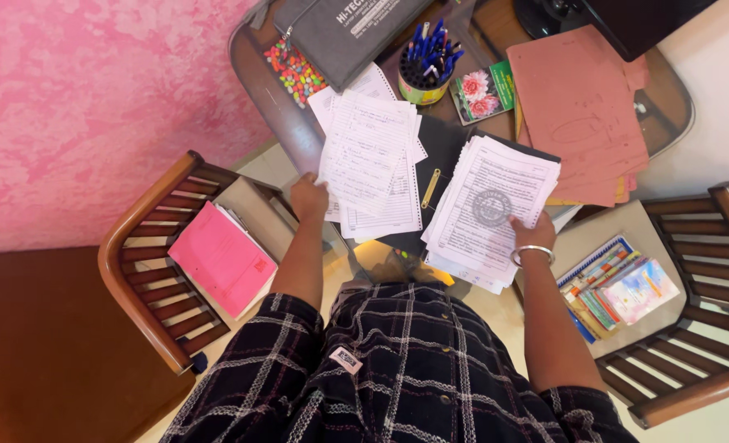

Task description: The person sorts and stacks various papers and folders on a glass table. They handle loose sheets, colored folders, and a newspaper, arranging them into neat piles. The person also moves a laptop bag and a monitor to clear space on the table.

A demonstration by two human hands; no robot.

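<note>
On a dark glass-topped table [299, 139] beside a mottled pink wall [94, 98], a black open ring binder [442, 156] is laid between two paper stacks. A grey zipped pouch [340, 33], a pen-filled round cup [424, 78], a flower-printed card [481, 92] and salmon card folders [578, 107] are set behind it. A pink folder [221, 258] is kept on the left wooden chair [139, 279], colourful booklets [619, 287] on the right one. The handwritten lined sheets [369, 164] are gripped by the left hand [309, 197]; the printed stamped sheets [487, 209] are pinched by the bangled right hand [533, 234].

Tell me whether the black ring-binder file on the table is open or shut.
Open: the black ring-binder file lies flat, metal clip exposed, paper stacks on both halves.
</note>
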